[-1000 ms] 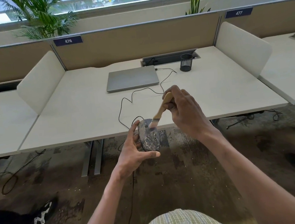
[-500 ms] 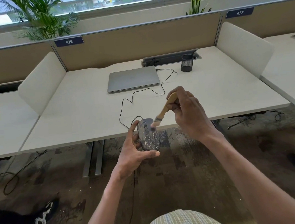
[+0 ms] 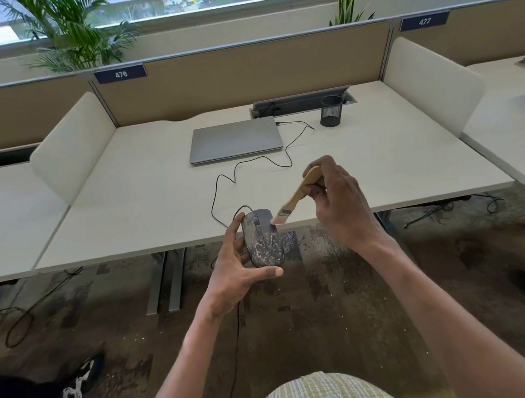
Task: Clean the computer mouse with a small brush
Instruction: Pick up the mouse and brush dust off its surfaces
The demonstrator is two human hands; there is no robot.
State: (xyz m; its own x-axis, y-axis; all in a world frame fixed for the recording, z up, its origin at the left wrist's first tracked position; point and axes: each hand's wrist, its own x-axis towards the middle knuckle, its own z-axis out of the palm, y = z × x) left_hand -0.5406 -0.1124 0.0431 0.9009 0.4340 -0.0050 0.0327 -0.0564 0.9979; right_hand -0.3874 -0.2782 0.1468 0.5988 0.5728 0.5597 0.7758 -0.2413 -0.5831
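Observation:
A dark computer mouse (image 3: 263, 241), mottled with pale dust, is held upright in front of the desk edge. My left hand (image 3: 238, 271) grips it from below and the left side, thumb under its rear end. My right hand (image 3: 340, 205) grips the wooden handle of a small brush (image 3: 295, 197). The pale bristles point down-left and lie at the upper right corner of the mouse, slightly blurred. A thin black cable (image 3: 223, 195) runs from the mouse across the desk toward the laptop.
A shut grey laptop (image 3: 234, 139) lies on the white desk (image 3: 147, 189), with a black mesh pen cup (image 3: 331, 110) to its right. White side dividers flank the desk. Below it are patterned carpet and loose cables. A dark shoe (image 3: 72, 386) sits bottom left.
The brush has swept from the middle of the mouse up and to the right, toward its top corner. My right hand rose a little. My left hand kept the mouse still.

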